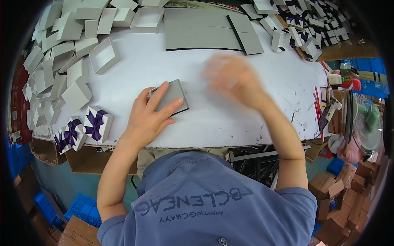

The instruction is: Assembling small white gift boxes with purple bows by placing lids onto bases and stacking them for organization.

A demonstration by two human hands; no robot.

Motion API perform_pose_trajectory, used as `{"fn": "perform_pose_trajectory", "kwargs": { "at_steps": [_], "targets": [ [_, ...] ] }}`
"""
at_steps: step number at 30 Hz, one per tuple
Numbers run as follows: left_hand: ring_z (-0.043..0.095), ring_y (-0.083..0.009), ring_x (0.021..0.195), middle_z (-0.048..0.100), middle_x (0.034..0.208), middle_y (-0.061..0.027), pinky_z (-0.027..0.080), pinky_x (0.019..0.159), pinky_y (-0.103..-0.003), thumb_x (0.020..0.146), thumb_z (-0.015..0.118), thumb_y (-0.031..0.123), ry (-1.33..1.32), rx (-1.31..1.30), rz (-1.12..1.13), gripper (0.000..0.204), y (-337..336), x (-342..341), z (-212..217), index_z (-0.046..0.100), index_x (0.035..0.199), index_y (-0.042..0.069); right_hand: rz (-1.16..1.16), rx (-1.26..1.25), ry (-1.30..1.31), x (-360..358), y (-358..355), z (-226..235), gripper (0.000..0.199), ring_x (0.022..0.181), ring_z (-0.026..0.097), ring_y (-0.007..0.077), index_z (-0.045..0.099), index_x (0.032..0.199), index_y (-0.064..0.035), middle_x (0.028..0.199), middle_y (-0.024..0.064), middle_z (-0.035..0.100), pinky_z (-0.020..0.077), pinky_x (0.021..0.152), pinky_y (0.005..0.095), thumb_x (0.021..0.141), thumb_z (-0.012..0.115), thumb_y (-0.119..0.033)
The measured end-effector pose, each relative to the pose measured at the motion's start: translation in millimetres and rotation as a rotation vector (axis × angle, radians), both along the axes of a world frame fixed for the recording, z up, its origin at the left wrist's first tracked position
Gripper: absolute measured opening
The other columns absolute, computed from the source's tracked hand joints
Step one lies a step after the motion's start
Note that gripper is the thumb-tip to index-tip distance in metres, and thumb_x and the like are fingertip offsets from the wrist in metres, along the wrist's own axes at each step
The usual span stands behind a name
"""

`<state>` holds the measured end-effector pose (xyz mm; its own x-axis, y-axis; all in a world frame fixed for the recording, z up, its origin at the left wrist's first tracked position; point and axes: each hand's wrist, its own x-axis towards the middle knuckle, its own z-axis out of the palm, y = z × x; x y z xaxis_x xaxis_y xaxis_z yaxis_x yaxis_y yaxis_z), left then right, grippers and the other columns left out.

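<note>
My left hand (147, 112) holds a small grey square pad (177, 93) with a dark lower edge on the white table. Its fingers are spread over the pad's left side, with some tips on the top face and the thumb by the near edge. What lies under the pad is mostly hidden by the hand. To the right, above the table, my right hand (234, 80) is smeared by motion, and I cannot make out its fingers or anything in them. Left of my left hand stand several small white boxes with purple ribbon bows (95, 124).
Large grey sheets (201, 30) with black edges lie at the back of the white table (135, 53). Open white box parts (78, 93) are heaped at the left. More ribboned boxes (283, 39) pile up at the back right. A glue gun (330, 110) and a fan (369, 119) are at the right.
</note>
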<state>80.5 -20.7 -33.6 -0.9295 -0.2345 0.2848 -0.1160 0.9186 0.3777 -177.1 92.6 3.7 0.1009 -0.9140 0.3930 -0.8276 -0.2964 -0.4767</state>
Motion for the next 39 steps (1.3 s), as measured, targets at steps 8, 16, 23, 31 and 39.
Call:
{"fn": "perform_pose_trajectory", "kwargs": {
  "at_steps": [8,16,23,31,39],
  "targets": [
    [0.037,-0.0376,0.117,0.030,0.141,-0.0136,0.035,0.096,-0.045,0.070,0.072,0.028,-0.170,0.002,0.060,0.055,0,6,21,0.054,0.121,0.020,-1.094,-0.008,0.445,-146,53,-38,0.040,0.088,0.059,0.0238,0.059,0.100,-0.0043,0.104,0.0159,0.059,0.0445,0.080,0.0360,0.070,0.074,-0.027],
    [0.047,-0.0347,0.113,0.015,0.144,-0.0222,0.043,0.092,-0.044,0.061,0.083,0.020,0.251,0.508,-0.034,0.120,-3,-15,-15,-0.005,0.143,0.017,-0.358,0.451,-1.026,43,-32,-29,0.025,0.070,0.057,0.0101,0.062,0.096,-0.0013,0.080,0.0045,0.063,0.0454,0.061,0.0245,0.082,0.064,-0.022],
    [0.044,-0.0361,0.114,0.036,0.133,-0.0188,0.041,0.091,-0.044,0.058,0.081,0.019,0.057,0.333,-0.051,0.092,1,-22,-2,0.034,0.135,0.007,-0.253,0.134,0.039,82,-4,-15,0.034,0.095,0.053,0.0262,0.055,0.110,-0.0070,0.097,0.0068,0.057,0.0406,0.080,0.0382,0.078,0.062,-0.015],
    [0.037,-0.0300,0.123,0.043,0.130,-0.0088,0.023,0.100,-0.048,0.058,0.078,0.035,-0.196,-0.083,0.141,0.090,1,-5,22,0.037,0.133,0.008,-0.052,0.125,0.120,49,-25,-33,0.033,0.095,0.056,0.0281,0.058,0.105,-0.0017,0.099,0.0129,0.060,0.0419,0.079,0.0415,0.078,0.063,-0.021],
    [0.033,-0.0336,0.124,0.045,0.126,-0.0125,0.020,0.099,-0.051,0.057,0.080,0.034,-0.462,-0.263,0.786,0.085,-18,109,46,0.042,0.128,0.006,-0.930,0.242,0.592,-119,-46,-37,0.060,0.094,0.056,0.0375,0.047,0.126,-0.0133,0.101,0.0183,0.059,0.0399,0.081,0.0450,0.081,0.054,-0.053]
  ]
}}
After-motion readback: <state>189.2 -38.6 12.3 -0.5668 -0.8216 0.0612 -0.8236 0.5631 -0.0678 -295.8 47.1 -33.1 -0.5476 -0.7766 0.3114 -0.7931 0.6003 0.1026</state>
